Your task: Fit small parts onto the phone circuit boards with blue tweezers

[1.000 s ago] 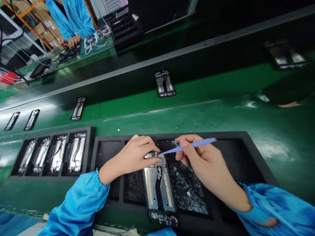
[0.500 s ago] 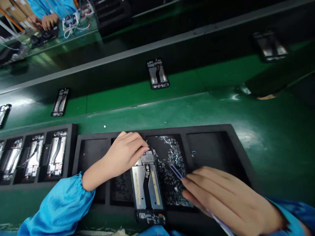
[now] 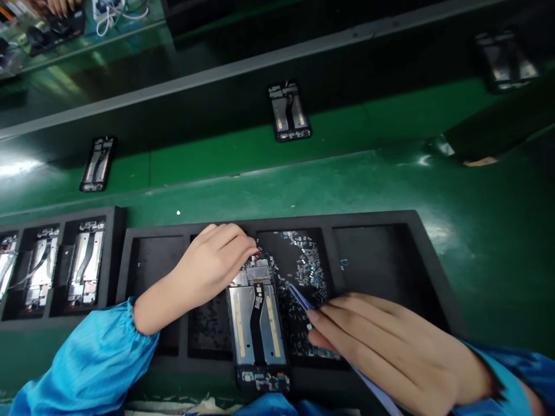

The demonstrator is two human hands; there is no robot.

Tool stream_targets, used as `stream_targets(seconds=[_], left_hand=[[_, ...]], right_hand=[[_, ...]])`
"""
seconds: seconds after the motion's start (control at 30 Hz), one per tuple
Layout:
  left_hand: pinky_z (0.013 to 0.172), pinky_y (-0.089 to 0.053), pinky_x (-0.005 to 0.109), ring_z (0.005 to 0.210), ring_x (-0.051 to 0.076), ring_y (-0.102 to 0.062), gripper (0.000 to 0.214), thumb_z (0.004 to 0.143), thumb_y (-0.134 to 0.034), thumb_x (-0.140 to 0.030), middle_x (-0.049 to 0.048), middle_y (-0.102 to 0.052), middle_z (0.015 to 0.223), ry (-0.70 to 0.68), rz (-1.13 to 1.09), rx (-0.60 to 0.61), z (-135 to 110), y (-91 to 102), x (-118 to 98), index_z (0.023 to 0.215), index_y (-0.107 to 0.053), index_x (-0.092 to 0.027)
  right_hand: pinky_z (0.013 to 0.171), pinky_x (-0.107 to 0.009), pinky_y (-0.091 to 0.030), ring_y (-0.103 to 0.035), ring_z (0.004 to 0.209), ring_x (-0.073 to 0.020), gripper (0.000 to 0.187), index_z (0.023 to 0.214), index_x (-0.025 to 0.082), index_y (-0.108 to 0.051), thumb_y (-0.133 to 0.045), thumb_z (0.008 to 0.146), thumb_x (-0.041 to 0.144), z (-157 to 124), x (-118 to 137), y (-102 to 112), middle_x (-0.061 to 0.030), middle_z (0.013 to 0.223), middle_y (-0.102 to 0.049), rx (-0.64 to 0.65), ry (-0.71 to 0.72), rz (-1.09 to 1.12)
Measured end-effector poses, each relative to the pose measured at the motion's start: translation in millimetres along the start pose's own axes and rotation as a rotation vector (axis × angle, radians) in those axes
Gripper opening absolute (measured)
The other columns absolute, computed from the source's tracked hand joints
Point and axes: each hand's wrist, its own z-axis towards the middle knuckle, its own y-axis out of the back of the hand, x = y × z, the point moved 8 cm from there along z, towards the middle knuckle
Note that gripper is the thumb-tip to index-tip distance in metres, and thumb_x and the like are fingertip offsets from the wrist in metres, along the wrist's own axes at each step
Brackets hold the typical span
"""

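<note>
A phone frame [image 3: 256, 323] with two silver panels lies across a black foam tray [image 3: 429, 260] in front of me. My left hand [image 3: 212, 266] rests on the frame's top end, fingers curled and pressing it. My right hand [image 3: 390, 346] pinches blue tweezers [image 3: 299, 299]. Their tip points into a tray pocket scattered with several tiny metal parts [image 3: 303, 271], just right of the frame.
A second foam tray [image 3: 56, 271] at the left holds several phone frames. More frames [image 3: 289, 111] ride the green conveyor belt [image 3: 390, 127] beyond. Another person's hands work at the far top left.
My right hand dropped from the frame's top end and brought the tweezers down over the loose parts. The left hand stayed on the frame. The view tilted down.
</note>
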Motion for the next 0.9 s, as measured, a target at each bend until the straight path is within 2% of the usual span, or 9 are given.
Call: stream_targets(seconds=[0.1, 0.27, 0.43, 0.53, 0.63, 0.7, 0.77, 0.83, 0.9], left_hand=[[0.075, -0.044, 0.034, 0.090, 0.019, -0.065, 0.019, 0.108, -0.047, -0.022, 0.0061, -0.069, 0.097, -0.020, 0.016, -0.010, -0.9, 1.1, -1.0, 0.106, -0.063, -0.014], [0.073, -0.047, 0.034, 0.088, 0.020, -0.066, 0.015, 0.106, -0.052, -0.019, 0.0066, -0.069, 0.096, -0.025, 0.006, -0.048, -1.6, 4.6, 0.2, 0.104, -0.065, -0.012], [0.075, -0.052, 0.036, 0.087, 0.021, -0.065, 0.013, 0.103, -0.056, -0.017, 0.0077, -0.069, 0.094, -0.006, 0.006, -0.133, -0.7, 16.1, -4.4, 0.102, -0.067, -0.011], [0.063, -0.049, 0.037, 0.075, 0.022, -0.063, 0.010, 0.095, -0.061, -0.013, 0.0067, -0.067, 0.081, -0.072, 0.148, -0.176, -10.5, 20.4, -33.5, 0.087, -0.067, -0.012], [0.051, -0.042, 0.036, 0.056, 0.019, -0.054, 0.025, 0.085, -0.066, -0.014, 0.0008, -0.054, 0.059, -0.231, 0.270, -0.224, -34.3, 16.2, -83.0, 0.063, -0.055, -0.019], [0.059, -0.050, 0.036, 0.062, 0.022, -0.062, 0.023, 0.083, -0.066, -0.017, 0.0015, -0.058, 0.060, -0.260, 0.304, -0.275, -51.8, 11.2, -108.2, 0.063, -0.055, -0.020], [0.078, -0.058, 0.039, 0.084, 0.027, -0.071, 0.009, 0.082, -0.066, -0.020, 0.0053, -0.070, 0.076, -0.219, 0.335, -0.280, -63.6, 2.2, -120.6, 0.076, -0.067, -0.015], [0.097, -0.056, 0.044, 0.104, 0.034, -0.072, 0.023, 0.080, -0.068, -0.022, 0.0111, -0.076, 0.097, -0.144, 0.359, -0.244, -68.8, -8.0, -122.2, 0.097, -0.073, -0.007], [0.106, -0.052, 0.049, 0.116, 0.040, -0.068, 0.037, 0.080, -0.070, -0.023, 0.0171, -0.074, 0.114, -0.082, 0.362, -0.205, -70.0, -15.7, -118.7, 0.111, -0.072, -0.003]], right_hand=[[0.071, -0.039, -0.065, -0.072, 0.084, -0.0236, 0.014, 0.101, 0.013, -0.075, -0.062, 0.095, 0.013, 0.4, 6.1, -4.2, -0.0108, 0.099, -0.079, 0.028, 0.025, -0.051], [0.068, -0.044, -0.064, -0.073, 0.085, -0.0276, 0.017, 0.102, 0.004, -0.072, -0.057, 0.095, 0.007, -0.5, 12.3, -6.8, -0.0161, 0.099, -0.078, 0.032, 0.031, -0.013], [0.069, -0.045, -0.061, -0.073, 0.085, -0.0301, 0.019, 0.105, 0.003, -0.072, -0.057, 0.094, 0.008, -4.5, 16.3, -12.3, -0.0179, 0.101, -0.077, 0.075, 0.061, -0.021], [0.071, -0.045, -0.059, -0.073, 0.088, -0.0303, 0.025, 0.108, 0.006, -0.072, -0.051, 0.095, 0.008, -5.3, 18.3, -14.9, -0.0169, 0.105, -0.077, 0.098, 0.066, -0.037], [0.072, -0.043, -0.059, -0.073, 0.092, -0.0290, 0.037, 0.112, 0.007, -0.072, -0.039, 0.096, 0.008, -5.0, 18.1, -18.6, -0.0159, 0.108, -0.077, 0.134, 0.041, -0.008], [0.071, -0.043, -0.059, -0.073, 0.092, -0.0291, 0.041, 0.113, 0.008, -0.072, -0.035, 0.096, 0.007, -4.9, 18.8, -20.9, -0.0155, 0.108, -0.077, 0.149, 0.038, -0.016], [0.070, -0.044, -0.060, -0.073, 0.092, -0.0297, 0.041, 0.110, 0.007, -0.073, -0.035, 0.095, 0.005, -5.1, 20.7, -21.5, -0.0158, 0.108, -0.077, 0.141, 0.048, -0.044], [0.070, -0.044, -0.062, -0.074, 0.091, -0.0293, 0.037, 0.108, 0.007, -0.073, -0.037, 0.096, 0.006, -5.4, 21.5, -17.9, -0.0160, 0.107, -0.078, 0.109, 0.043, -0.056], [0.072, -0.041, -0.064, -0.075, 0.086, -0.0271, 0.030, 0.109, 0.009, -0.072, -0.044, 0.097, 0.009, -4.4, 14.8, -9.7, -0.0137, 0.101, -0.079, 0.071, -0.049, -0.011]])
